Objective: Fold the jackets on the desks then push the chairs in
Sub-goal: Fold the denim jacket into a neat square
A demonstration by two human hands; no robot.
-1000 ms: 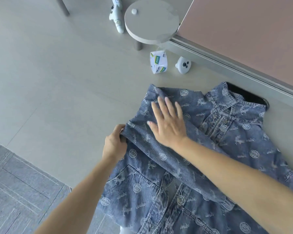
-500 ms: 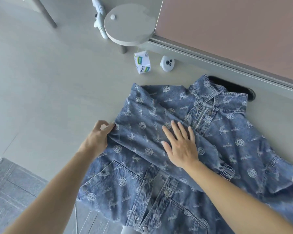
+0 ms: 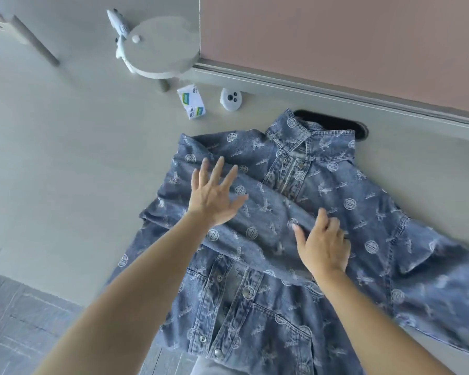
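The left hand (image 3: 214, 197) lies flat, fingers spread, on the folded sleeve (image 3: 257, 212) of the denim jacket (image 3: 363, 201). Just beside it, the right hand (image 3: 324, 250) touches this sleeve with bent fingers; whether it grips, I cannot tell. Under the 2 hands the jacket lies on the desk (image 3: 65, 163).

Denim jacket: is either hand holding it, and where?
Left hand lies flat, fingers spread, on the folded-over sleeve, gripping nothing. Right hand rests on that sleeve with bent fingers; a pinch cannot be confirmed.
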